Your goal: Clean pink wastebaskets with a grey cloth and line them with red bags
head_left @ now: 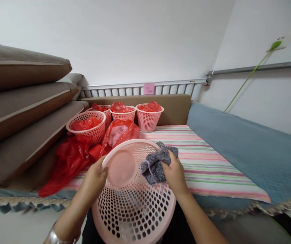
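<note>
A pink perforated plastic basket (pixel 135 206) is tilted toward me over my lap, so I look into its inside. My left hand (pixel 97 176) grips its rim on the left, thumb over the edge. A dark grey speckled cloth (pixel 155 166) with a light purple edge is bunched in my right hand (pixel 173 169), whose fingers are closed round it. That cloth lies against the basket's right rim and hangs partly inside. Whether my right fingers also hold the rim is hidden by the cloth.
Several pink baskets (pixel 149 118) with red plastic bags stand along the sofa back. Before them, an open red bag (pixel 118 134) holds pink cloth; another red bag (pixel 69 162) hangs left. Cushions (pixel 25 112) are stacked left. A striped mat (pixel 211 162) covers the seat beside a blue armrest (pixel 249 145).
</note>
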`<state>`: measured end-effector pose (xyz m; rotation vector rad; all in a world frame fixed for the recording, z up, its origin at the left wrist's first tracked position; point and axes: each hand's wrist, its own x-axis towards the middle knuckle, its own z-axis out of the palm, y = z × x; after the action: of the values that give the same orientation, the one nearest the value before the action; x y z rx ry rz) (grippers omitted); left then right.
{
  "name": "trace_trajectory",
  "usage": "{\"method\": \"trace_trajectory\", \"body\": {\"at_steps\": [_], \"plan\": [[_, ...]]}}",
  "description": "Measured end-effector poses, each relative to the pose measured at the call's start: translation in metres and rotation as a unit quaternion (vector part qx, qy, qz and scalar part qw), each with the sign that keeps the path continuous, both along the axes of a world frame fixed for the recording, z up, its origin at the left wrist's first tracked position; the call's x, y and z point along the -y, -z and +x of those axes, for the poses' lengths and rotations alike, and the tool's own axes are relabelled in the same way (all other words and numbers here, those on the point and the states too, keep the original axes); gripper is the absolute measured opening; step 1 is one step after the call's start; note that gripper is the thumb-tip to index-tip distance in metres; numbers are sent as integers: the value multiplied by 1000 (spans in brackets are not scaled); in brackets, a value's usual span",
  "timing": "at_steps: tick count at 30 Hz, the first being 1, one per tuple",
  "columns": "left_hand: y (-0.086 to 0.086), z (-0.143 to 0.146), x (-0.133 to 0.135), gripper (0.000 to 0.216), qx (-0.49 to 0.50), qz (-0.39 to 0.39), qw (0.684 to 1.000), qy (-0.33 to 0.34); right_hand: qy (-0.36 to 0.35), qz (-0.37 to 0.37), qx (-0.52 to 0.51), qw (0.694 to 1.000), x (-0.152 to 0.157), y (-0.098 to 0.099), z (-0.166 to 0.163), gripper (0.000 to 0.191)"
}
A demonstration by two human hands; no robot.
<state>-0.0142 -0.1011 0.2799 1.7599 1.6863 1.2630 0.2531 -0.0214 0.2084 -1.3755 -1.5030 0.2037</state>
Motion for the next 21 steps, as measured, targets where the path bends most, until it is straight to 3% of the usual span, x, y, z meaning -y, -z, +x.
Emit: {"method": "trace_trajectory", "body": {"at_steps": [3, 5, 8, 13, 17, 21], "plan": [[5, 6, 8, 48, 1, 7, 1000, 2, -15, 14, -34, 999, 3, 13, 9, 50], [0, 6, 10, 50, -5, -2, 1000, 16, -34, 28, -44, 998, 2, 10, 11, 49], [-21, 2, 6, 51, -31, -22, 997, 62, -63, 74, -22, 995, 0, -10, 6, 51], [-54, 1, -17, 44, -101, -38, 986, 129, -168, 117, 108, 973, 2, -63, -26, 60], [-50, 3, -29, 46, -119, -19, 980, 157, -209, 158, 256, 931, 14, -92, -70, 59], [-35, 1, -25, 49, -97, 3, 979, 181, -241, 218, 309, 894, 26, -97, -103, 55]]}}
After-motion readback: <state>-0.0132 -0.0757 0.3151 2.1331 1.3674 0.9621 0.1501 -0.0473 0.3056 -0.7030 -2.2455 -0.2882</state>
